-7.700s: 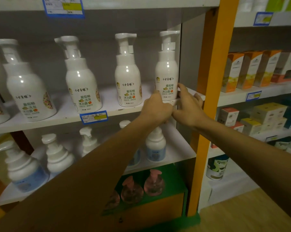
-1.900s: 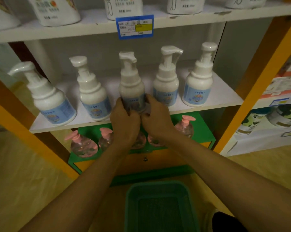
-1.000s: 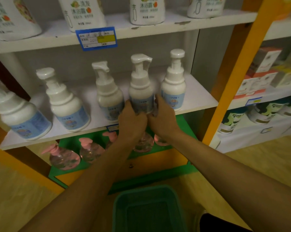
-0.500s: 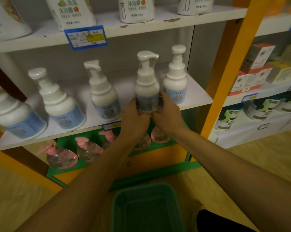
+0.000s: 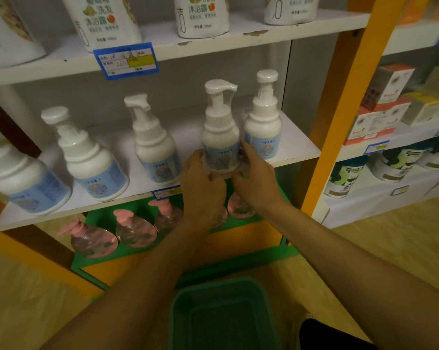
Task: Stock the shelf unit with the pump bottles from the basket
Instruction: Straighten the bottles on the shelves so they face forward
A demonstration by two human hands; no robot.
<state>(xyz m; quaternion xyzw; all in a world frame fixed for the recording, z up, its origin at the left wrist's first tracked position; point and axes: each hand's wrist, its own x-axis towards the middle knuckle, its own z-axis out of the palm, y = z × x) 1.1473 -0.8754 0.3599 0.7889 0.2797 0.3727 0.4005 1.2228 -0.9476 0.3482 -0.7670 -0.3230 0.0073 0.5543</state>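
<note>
Left hand (image 5: 202, 188) and right hand (image 5: 255, 183) clasp white blue-labelled plastic pump bottle (image 5: 221, 137) at base, squaring it at shelf edge; green mesh basket (image 5: 221, 314), 6 o'clock, apparently empty.

top-shelf bottle (image 5: 102, 18): 洗发 / 沐浴露 | next bottle right (image 5: 200, 13): 沐浴露 | blue shelf tag (image 5: 126, 60): handwriting unclear | blue-label bottles: print too small

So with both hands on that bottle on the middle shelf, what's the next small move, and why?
Probably let go and draw back. The bottle stands upright on the shelf beside its neighbour, left hand and right hand gripping its base, and the basket looks empty.
</note>
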